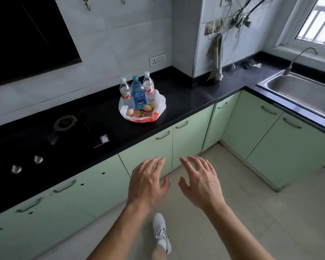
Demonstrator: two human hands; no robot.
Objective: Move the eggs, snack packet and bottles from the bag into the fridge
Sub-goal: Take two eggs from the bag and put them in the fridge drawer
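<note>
Bag (160, 104) on black countertop (186, 94), ahead of you, up and slightly left of both hands, well apart. Inside: three bottles (138, 94) upright at back, long axes vertical; eggs (147, 107) and snack packet (142, 114) lying in front. Your left hand (146, 182) nearer than right hand (201, 182). Both empty, fingers spread loose. Fridge not in view. Bottle labels, packet print: too small to read.
</note>
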